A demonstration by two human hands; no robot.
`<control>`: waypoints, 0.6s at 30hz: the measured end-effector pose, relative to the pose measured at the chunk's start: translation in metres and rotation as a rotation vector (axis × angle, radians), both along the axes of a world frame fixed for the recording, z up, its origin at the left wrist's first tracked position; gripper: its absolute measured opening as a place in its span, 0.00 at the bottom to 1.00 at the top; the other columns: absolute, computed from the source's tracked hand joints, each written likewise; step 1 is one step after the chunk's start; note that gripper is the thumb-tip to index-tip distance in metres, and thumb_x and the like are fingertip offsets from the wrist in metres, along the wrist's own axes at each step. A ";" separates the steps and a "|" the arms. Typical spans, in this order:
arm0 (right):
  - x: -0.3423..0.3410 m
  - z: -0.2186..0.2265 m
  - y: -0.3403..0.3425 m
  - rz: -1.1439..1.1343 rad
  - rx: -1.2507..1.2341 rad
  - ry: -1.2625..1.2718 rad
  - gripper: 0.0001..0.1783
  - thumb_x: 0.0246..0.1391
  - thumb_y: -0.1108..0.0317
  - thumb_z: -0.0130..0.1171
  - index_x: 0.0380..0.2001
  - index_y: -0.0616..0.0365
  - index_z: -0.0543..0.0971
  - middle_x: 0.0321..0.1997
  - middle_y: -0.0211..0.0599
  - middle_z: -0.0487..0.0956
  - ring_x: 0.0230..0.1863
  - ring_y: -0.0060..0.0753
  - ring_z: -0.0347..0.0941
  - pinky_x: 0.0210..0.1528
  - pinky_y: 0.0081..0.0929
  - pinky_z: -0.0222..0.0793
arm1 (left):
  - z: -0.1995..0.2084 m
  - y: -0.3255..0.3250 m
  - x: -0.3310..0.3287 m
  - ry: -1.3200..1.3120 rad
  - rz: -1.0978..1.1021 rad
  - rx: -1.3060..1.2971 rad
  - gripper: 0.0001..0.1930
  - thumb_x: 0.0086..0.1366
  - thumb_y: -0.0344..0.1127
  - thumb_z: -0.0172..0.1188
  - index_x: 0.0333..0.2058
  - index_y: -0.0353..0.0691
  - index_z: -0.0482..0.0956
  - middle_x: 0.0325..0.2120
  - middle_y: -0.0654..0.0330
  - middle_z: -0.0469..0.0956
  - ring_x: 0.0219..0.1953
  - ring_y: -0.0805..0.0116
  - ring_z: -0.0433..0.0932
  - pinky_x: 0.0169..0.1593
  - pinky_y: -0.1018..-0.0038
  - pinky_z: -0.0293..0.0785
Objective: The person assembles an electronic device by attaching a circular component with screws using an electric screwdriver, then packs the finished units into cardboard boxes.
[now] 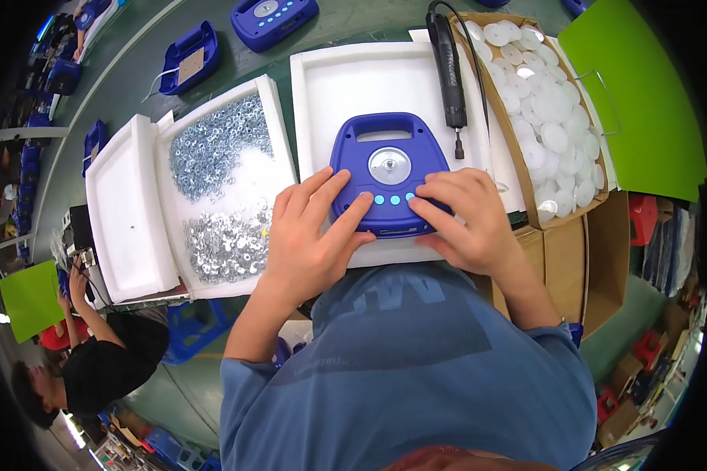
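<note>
A blue plastic device with a carry handle (385, 177) rests on the near part of a white foam tray (330, 86). It has a round silver disc in its middle and a row of light blue buttons along its near side. My left hand (310, 228) grips its near left corner, fingers on top and thumb at the near edge. On the near right corner, my right hand (471, 224) holds it with fingertips beside the rightmost button. Its underside is hidden.
A black electric screwdriver (449, 74) lies at the tray's right edge, its cord trailing. Further right is a cardboard box of white translucent discs (554, 133). Left stands a foam tray of small metal washers (220, 153). More blue casings (192, 59) lie beyond; a co-worker (106, 365) is at left.
</note>
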State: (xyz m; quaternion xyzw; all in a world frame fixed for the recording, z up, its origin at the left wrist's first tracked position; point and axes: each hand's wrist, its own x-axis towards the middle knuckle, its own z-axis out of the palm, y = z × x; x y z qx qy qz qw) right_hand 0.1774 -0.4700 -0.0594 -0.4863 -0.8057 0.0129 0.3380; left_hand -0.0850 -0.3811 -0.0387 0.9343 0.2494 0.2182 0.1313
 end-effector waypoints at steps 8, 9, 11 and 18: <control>-0.010 -0.016 0.009 -0.071 0.229 0.080 0.22 0.40 0.73 0.64 0.44 0.62 0.83 0.43 0.40 0.84 0.45 0.44 0.82 0.45 0.41 0.77 | -0.017 -0.003 0.012 -0.150 0.005 0.242 0.29 0.40 0.25 0.69 0.48 0.34 0.85 0.45 0.53 0.84 0.48 0.51 0.82 0.51 0.57 0.74; -0.009 -0.016 0.010 -0.065 0.230 0.079 0.22 0.40 0.73 0.64 0.44 0.62 0.83 0.43 0.40 0.84 0.45 0.44 0.82 0.45 0.41 0.77 | -0.021 -0.003 0.015 -0.152 0.012 0.243 0.29 0.40 0.25 0.69 0.48 0.34 0.85 0.45 0.53 0.84 0.48 0.51 0.82 0.51 0.57 0.74; -0.008 -0.017 0.008 -0.075 0.177 0.123 0.27 0.35 0.74 0.66 0.46 0.64 0.82 0.44 0.42 0.83 0.46 0.46 0.81 0.46 0.43 0.76 | -0.027 -0.002 0.017 -0.185 -0.026 0.289 0.29 0.41 0.23 0.65 0.49 0.33 0.84 0.45 0.52 0.84 0.46 0.52 0.82 0.51 0.58 0.74; -0.009 -0.021 0.008 -0.091 0.168 0.186 0.35 0.28 0.76 0.69 0.49 0.65 0.79 0.47 0.46 0.82 0.48 0.49 0.80 0.49 0.45 0.75 | -0.029 0.001 0.019 -0.264 0.017 0.263 0.30 0.44 0.20 0.62 0.52 0.30 0.81 0.44 0.52 0.84 0.44 0.54 0.82 0.49 0.60 0.73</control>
